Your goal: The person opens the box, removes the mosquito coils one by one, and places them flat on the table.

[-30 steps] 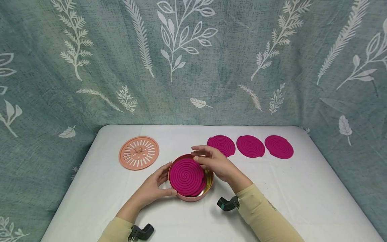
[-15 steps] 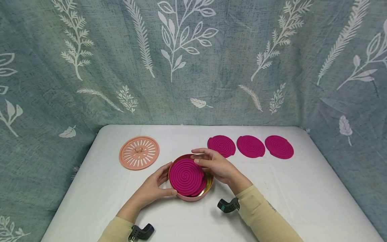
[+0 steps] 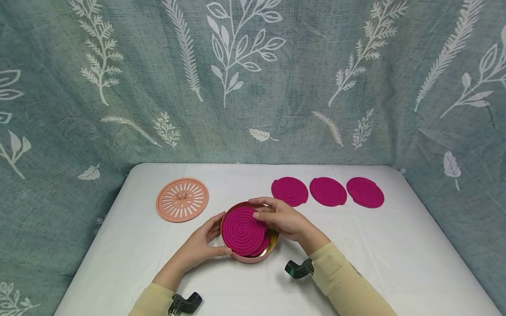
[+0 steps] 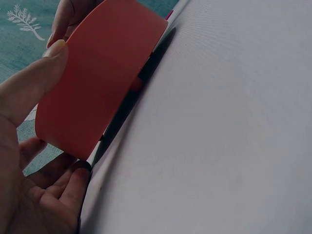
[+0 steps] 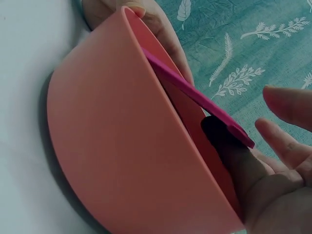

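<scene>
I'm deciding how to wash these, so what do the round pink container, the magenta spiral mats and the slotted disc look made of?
Pink container: plastic or coated metal; smooth, satin, evenly coloured. Magenta spiral mats: probably silicone or rubber; matte, with moulded-looking ridges. Slotted disc: perhaps plastic or painted metal; low sheen, evenly coloured.

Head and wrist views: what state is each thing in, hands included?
Round pink box: uncovered, opening upward, on the table
Slotted orange disc: flat on the table, apart from the box
Magenta mat in the box: tilted, one edge above the rim
Three other magenta mats: flat in a row
Left hand: gripping the box's wall
Right hand: one digit under the tilted mat's edge; whether it pinches is unclear
</scene>
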Available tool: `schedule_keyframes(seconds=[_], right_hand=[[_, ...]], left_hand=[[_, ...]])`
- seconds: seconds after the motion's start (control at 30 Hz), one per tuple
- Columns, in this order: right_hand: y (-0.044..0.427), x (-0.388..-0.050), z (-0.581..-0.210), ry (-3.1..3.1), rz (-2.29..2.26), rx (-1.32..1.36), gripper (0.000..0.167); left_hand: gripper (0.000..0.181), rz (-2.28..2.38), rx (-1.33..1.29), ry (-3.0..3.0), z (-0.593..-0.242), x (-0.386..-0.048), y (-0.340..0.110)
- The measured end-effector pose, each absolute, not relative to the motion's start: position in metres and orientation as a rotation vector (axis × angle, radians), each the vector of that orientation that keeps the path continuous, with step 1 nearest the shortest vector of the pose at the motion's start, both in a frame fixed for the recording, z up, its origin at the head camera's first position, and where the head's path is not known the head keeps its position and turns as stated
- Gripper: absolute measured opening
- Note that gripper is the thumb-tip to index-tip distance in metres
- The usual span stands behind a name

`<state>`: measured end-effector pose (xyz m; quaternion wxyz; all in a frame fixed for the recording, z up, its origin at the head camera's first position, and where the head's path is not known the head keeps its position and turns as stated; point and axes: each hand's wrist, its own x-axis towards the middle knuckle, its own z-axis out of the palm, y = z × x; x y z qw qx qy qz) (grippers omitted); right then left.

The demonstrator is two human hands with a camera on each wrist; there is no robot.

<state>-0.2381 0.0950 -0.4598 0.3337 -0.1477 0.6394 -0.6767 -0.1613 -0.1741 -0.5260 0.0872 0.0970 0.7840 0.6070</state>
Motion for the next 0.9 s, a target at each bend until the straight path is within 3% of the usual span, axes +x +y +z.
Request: schedule_keyframes(seconds=[0.9], right_hand=[[0.1031, -0.2441, -0.4562, 1.791, -1.539, -0.434, 0.054]], left_hand=[[0.108, 1.781, 0.319, 2.362, -0.5274, -0.1627, -0.1744]])
